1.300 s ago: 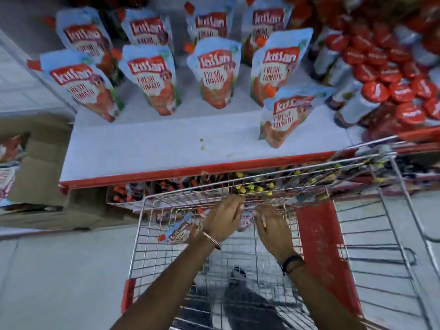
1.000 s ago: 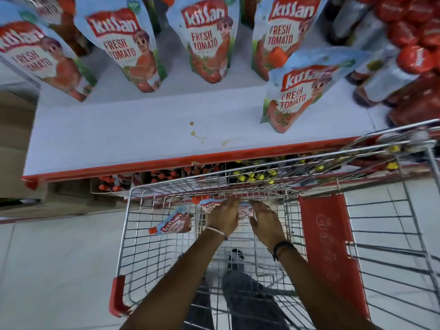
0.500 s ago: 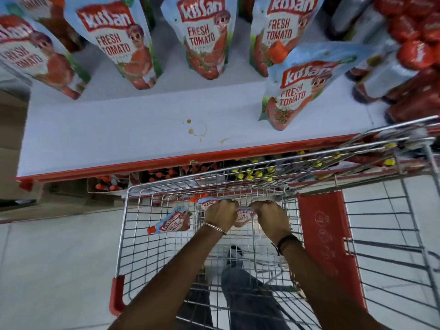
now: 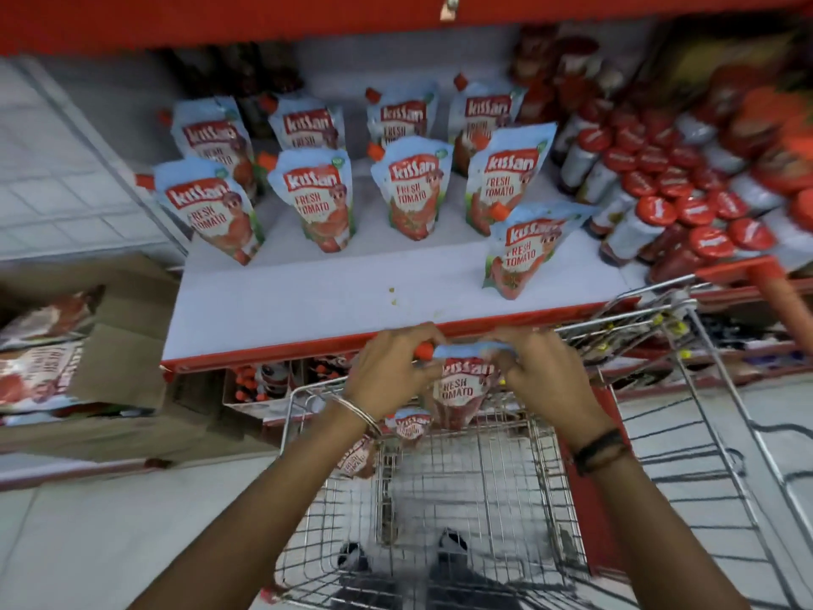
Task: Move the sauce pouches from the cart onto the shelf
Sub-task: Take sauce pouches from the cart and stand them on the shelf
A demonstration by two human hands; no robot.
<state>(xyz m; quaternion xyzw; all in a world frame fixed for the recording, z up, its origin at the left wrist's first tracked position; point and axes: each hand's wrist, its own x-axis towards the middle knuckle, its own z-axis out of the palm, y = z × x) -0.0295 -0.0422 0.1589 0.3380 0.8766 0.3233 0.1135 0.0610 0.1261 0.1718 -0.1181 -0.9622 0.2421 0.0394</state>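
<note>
Both hands hold one tomato sauce pouch (image 4: 459, 391) by its top edge, upright above the wire cart (image 4: 545, 477) and just below the front lip of the white shelf (image 4: 308, 297). My left hand (image 4: 391, 367) pinches the corner with the red cap. My right hand (image 4: 541, 372) grips the other corner. Two more pouches lie in the cart: one (image 4: 411, 427) under the held pouch, another (image 4: 357, 460) below my left wrist. Several matching pouches (image 4: 323, 200) stand in rows on the shelf; the nearest one (image 4: 521, 253) stands at the right.
Red-capped bottles (image 4: 660, 200) crowd the shelf's right side. A cardboard box (image 4: 110, 354) with packets sits on the floor at the left. A lower shelf with small bottles (image 4: 259, 385) lies behind the cart. The cart's red panel (image 4: 589, 499) is at the right.
Both hands have lifted one pouch out of the cart basket up to shelf-edge height. The view has tilted up, showing more of the shelf.
</note>
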